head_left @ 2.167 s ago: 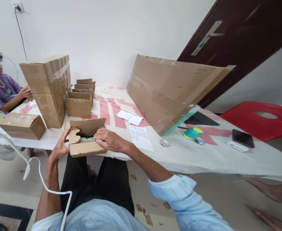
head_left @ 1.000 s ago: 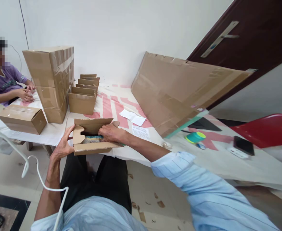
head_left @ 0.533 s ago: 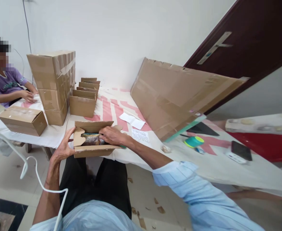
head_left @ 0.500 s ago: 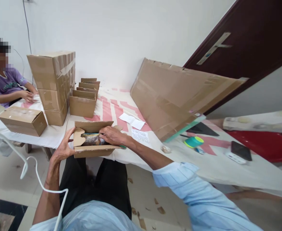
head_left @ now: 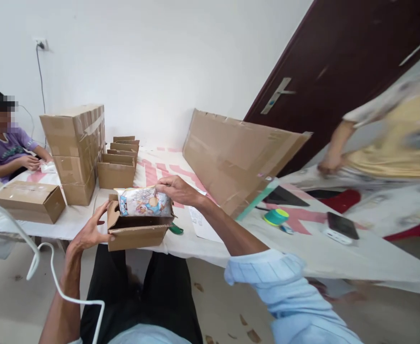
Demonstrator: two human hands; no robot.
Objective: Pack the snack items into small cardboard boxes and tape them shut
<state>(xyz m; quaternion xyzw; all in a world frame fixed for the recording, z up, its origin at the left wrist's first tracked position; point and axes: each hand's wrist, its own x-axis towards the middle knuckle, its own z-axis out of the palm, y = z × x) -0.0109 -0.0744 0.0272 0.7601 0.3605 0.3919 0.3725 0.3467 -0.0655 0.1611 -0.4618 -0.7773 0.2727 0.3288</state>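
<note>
A small open cardboard box [head_left: 138, 231] rests at the near edge of the white-covered table [head_left: 303, 248]. My left hand [head_left: 90, 229] grips its left end, fingers curled on the side flap. My right hand [head_left: 177, 190] is closed on a colourful printed packet [head_left: 143, 201], which it holds just above the box's opening. The inside of the box looks dark below the packet.
A stack of taped cartons [head_left: 75, 150] and a row of open small boxes [head_left: 118, 165] stand behind. A closed box [head_left: 30, 200] lies left. A big flat cardboard sheet [head_left: 234, 155] leans right. A seated person [head_left: 5, 148] at left; another person [head_left: 392, 138] at right. A phone [head_left: 342, 225] and a tape roll [head_left: 276, 216] lie on the table.
My right hand has lifted the packet up out of the box. The head has tilted, and a person in yellow has come into view at the right.
</note>
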